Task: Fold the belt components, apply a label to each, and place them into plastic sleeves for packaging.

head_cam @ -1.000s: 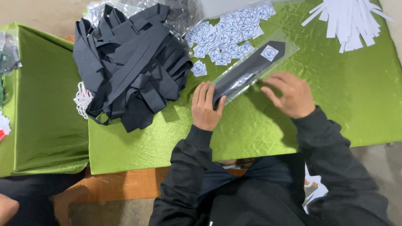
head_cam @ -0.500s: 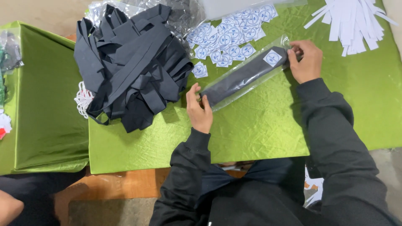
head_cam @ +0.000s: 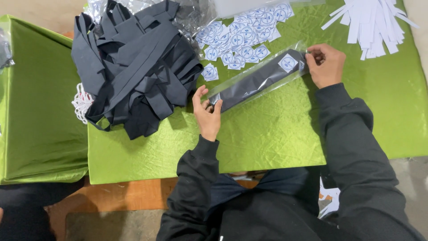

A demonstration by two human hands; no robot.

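Bare left hand (head_cam: 207, 114) and right hand (head_cam: 327, 65), no gloves, rings or watch visible. Both arms in long black sleeves (head_cam: 352, 147), soft matte fabric w/ folds & creases, esp. around elbows. Ribbed cuff (head_cam: 201, 145) on left wrist, snug; right cuff plainer, reaching to wrist. Black top across torso, same fabric as sleeves. Dark blue-grey trousers (head_cam: 276, 183) at lap, between arms. No logos or markings seen on clothing.
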